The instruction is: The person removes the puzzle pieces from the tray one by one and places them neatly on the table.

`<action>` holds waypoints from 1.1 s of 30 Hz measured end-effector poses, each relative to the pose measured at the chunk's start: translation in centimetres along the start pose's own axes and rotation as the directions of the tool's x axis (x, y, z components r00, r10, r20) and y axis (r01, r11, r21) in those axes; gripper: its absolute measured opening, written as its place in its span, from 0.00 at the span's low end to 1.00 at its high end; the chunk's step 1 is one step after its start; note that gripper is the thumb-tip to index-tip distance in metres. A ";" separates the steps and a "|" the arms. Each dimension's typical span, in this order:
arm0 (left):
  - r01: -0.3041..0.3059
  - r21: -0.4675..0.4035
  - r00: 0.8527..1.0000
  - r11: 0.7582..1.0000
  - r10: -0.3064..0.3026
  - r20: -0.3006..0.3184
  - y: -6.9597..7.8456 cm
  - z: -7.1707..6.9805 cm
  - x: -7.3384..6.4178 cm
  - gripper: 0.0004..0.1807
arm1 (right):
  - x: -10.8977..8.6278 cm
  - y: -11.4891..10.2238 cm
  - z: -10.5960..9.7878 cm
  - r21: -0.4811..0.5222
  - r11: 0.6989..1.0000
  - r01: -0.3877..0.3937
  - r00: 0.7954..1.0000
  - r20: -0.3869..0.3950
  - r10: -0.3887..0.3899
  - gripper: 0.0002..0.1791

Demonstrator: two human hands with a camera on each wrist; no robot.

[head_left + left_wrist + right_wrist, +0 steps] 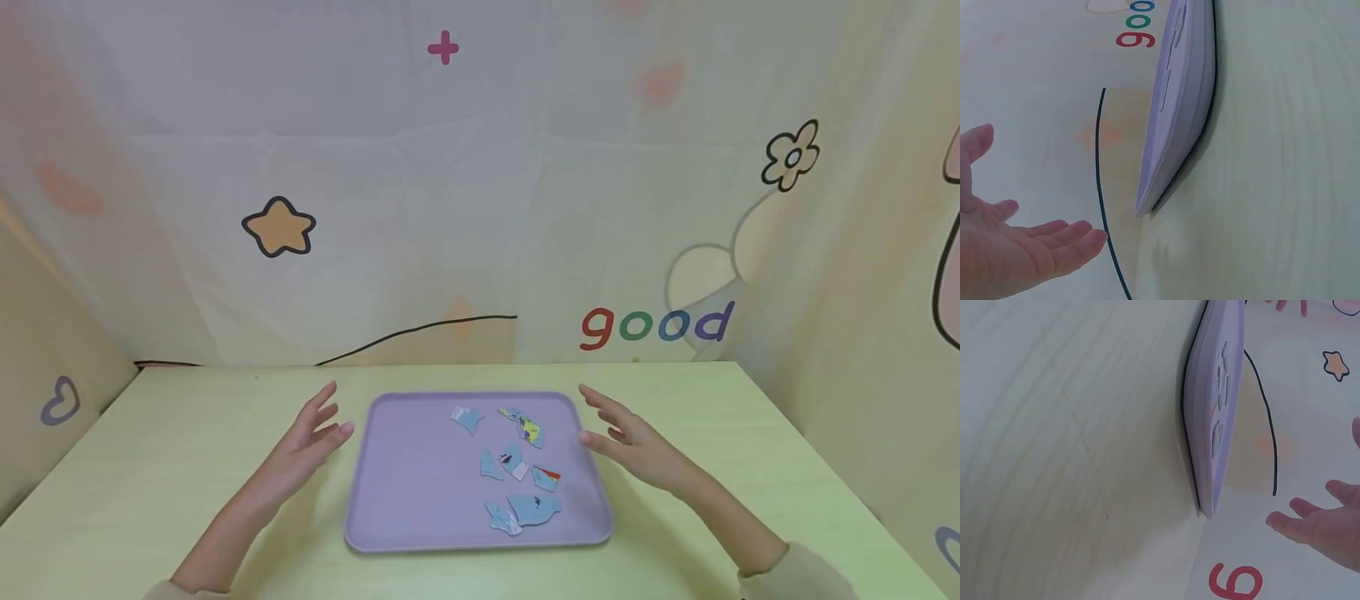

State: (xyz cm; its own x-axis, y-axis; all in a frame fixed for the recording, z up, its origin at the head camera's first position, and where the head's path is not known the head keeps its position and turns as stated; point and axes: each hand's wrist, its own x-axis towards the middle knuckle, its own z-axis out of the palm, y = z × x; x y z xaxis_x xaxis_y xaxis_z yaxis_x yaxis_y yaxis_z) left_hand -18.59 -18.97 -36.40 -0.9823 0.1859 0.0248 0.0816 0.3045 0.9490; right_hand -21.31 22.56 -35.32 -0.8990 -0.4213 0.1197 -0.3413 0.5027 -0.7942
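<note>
A lilac tray [420, 500] lies on the table, with several flat, irregular light-blue pieces on its right half. One large piece [534, 510] is near the front, another piece [547, 477] has a red and yellow edge, and a yellow-marked piece [531, 429] lies toward the back. A piece with a white corner [468, 418] sits apart, at the back middle. My left hand [303, 450] hovers beside the tray's left edge, fingers extended and holding nothing. Mirroring it, my right hand [637, 446] is held off the right edge, also without anything in it.
A pale wooden table [150, 467] carries the tray. Behind it hangs a light printed cloth [390, 250] with a star, a flower and the word "good". Cloth walls also stand at the left and right sides.
</note>
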 end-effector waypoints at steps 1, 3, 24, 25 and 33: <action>0.019 -0.015 1.000 1.000 -0.019 0.002 0.0 0.0 0.0 0.40 | 0.0 0.0 0.1 0.013 1.000 -0.007 1.000 0.008 0.007 0.36; 0.056 -0.030 0.998 0.998 -0.055 0.009 -0.1 0.0 0.1 0.41 | 0.1 -0.1 0.3 0.034 0.999 -0.011 1.000 0.018 0.010 0.36; 0.196 0.006 0.975 0.981 -0.195 0.104 -1.8 0.7 0.6 0.36 | 0.7 0.7 2.5 0.085 0.996 -0.025 0.975 0.224 0.005 0.31; 0.199 0.007 0.974 0.980 -0.198 0.110 -2.0 0.7 0.7 0.35 | 0.7 0.6 2.5 0.085 0.996 -0.023 0.973 0.232 0.002 0.31; 0.209 0.017 0.965 0.978 -0.210 0.155 -2.5 0.8 1.2 0.35 | 0.7 0.9 3.0 0.062 0.997 0.043 0.956 0.288 -0.059 0.25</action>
State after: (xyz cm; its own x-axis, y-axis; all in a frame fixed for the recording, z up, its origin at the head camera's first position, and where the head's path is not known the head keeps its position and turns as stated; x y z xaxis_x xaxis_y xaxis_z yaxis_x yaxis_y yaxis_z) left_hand -19.80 -18.77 -39.02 -0.9393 0.2603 -0.2235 -0.1231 0.3524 0.9277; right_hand -21.42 20.46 -37.72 -0.7599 -0.6499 -0.0100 -0.3621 0.4362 -0.8238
